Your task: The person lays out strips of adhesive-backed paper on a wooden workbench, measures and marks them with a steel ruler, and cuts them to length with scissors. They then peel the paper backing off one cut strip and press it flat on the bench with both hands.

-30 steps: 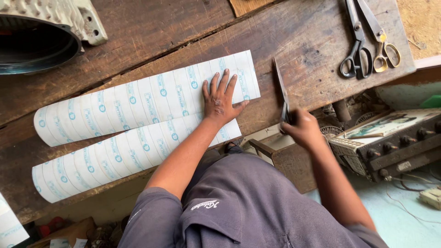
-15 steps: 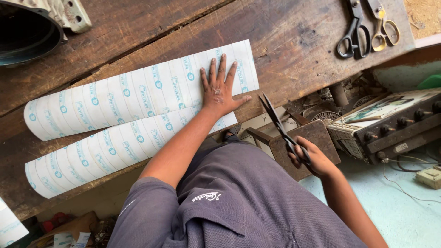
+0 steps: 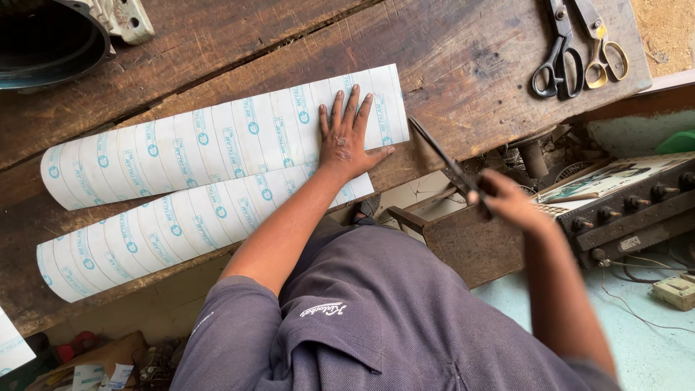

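Left hand [image 3: 347, 141] is pressing flat, fingers spread, on the thin, curling printed sheet [image 3: 217, 145] lying on the table [image 3: 463, 65]. Right hand [image 3: 510, 203] is gripping scissors [image 3: 452, 166], fist closed on the handles. Sheet is looking light and springy; best held flat near the edge.

white sheet [image 3: 217, 145] w/ blue dots & stripes, dark brown bench [image 3: 470, 51], black scissors [image 3: 449, 163]

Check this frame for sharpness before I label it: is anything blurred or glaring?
Head view: the right hand and the scissors it holds are motion-blurred; the left hand pressing the printed white sheet is sharp; light is soft and even, with no glare.
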